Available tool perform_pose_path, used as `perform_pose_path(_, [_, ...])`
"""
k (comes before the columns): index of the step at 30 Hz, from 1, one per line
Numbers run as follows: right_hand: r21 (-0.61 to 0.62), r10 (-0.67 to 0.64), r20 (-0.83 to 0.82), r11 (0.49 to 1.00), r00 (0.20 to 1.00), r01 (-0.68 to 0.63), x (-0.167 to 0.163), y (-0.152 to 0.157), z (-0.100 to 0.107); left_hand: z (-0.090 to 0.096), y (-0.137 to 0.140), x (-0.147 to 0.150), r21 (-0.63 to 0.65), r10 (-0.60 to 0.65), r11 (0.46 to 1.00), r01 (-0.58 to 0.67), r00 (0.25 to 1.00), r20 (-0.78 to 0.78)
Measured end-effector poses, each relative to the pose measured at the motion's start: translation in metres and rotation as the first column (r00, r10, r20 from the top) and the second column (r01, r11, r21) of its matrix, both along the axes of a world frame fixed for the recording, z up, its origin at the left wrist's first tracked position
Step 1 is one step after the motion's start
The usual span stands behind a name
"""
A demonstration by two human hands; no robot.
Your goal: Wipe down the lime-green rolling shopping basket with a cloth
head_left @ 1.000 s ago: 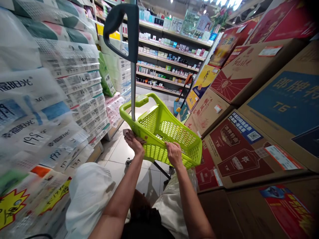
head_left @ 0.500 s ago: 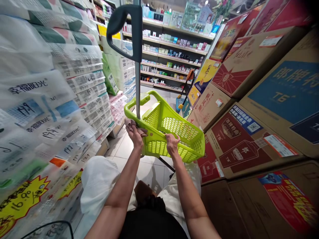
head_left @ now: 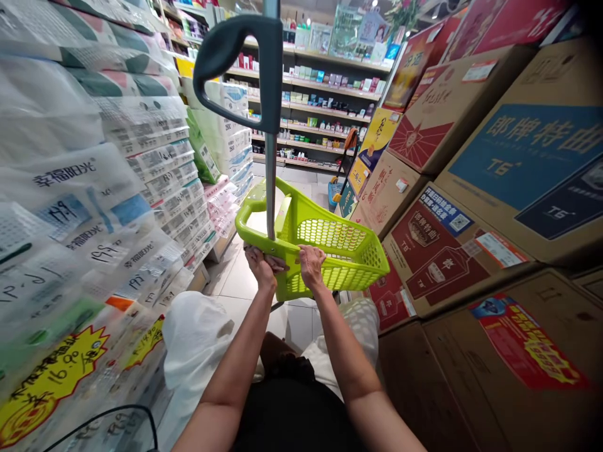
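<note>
A lime-green shopping basket (head_left: 330, 276) with perforated walls stands tilted before me on the aisle floor. Its long metal pull bar rises toward me and ends in a dark grey loop handle (head_left: 271, 75). Under the handle end of the basket, my left hand (head_left: 260, 267) is closed on a crumpled pinkish-brown cloth (head_left: 277, 263), which presses against the green outer wall. My right hand (head_left: 311, 262) grips the basket's near rim, fingers curled over the edge. Some of the cloth is hidden by my left hand.
Wrapped paper packs (head_left: 94, 207) are stacked high on the left, with yellow price signs. Cardboard cartons (head_left: 438, 251) form a wall on the right. Shelves of small goods (head_left: 325, 94) stand at the back. A blue basket (head_left: 335, 189) sits farther down the aisle.
My left hand and the cloth have slid down and right along the basket's outer wall. My right hand has shifted left along the rim. The basket and handle have turned slightly.
</note>
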State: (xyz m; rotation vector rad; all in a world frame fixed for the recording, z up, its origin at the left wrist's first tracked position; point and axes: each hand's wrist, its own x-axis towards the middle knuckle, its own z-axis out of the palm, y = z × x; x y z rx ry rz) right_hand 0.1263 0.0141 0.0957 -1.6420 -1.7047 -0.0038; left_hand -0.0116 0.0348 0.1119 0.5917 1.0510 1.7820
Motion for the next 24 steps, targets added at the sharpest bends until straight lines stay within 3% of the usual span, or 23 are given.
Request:
perform_pose_path(3, [0.008, 0.0, -0.067, 1.0, 0.998, 0.001, -0.003, 0.001, -0.002, 0.0, -0.014, 0.008, 0.002, 0.019, 1.0, -0.019, 0.999, -0.028])
perform_pose_path(6, [0.016, 0.034, -0.098, 0.999, 0.995, -0.033, 0.002, 0.001, -0.002, -0.001, -0.025, 0.015, 0.101, 0.145, 0.986, -0.136, 0.985, -0.091])
perform_pose_path(8, [0.007, 0.044, -0.09, 0.999, 0.995, -0.043, 0.004, 0.001, 0.0, 0.0, -0.027, 0.012, 0.178, 0.281, 0.953, -0.246, 0.938, -0.204])
perform_pose_path(10, [-0.01, 0.036, -0.068, 0.999, 0.997, -0.037, 0.004, 0.002, 0.002, 0.001, -0.025, 0.001, 0.269, 0.384, 0.917, -0.295, 0.838, -0.388])
perform_pose_path(12, [-0.021, 0.014, -0.053, 1.0, 0.998, -0.015, 0.002, 0.002, 0.003, 0.006, -0.018, -0.017, 0.381, 0.429, 0.894, -0.235, 0.696, -0.577])
perform_pose_path(15, [0.001, 0.0, -0.096, 1.0, 0.995, 0.0, -0.001, 0.002, 0.003, 0.027, -0.002, -0.049, 0.5, 0.457, 0.866, -0.023, 0.446, -0.77])
perform_pose_path(18, [0.028, 0.024, -0.146, 0.999, 0.989, -0.02, -0.004, 0.002, 0.003, 0.063, 0.018, -0.078, 0.464, 0.424, 0.875, 0.142, 0.241, -0.873])
perform_pose_path(21, [0.028, 0.016, -0.169, 1.0, 0.985, -0.012, -0.008, 0.001, 0.005, 0.098, 0.037, -0.091, 0.315, 0.286, 0.915, 0.253, 0.146, -0.947])
perform_pose_path(24, [0.033, -0.018, -0.199, 0.999, 0.98, 0.025, -0.013, 0.001, 0.006, 0.108, 0.041, -0.085, 0.229, 0.205, 0.921, 0.316, 0.108, -0.973])
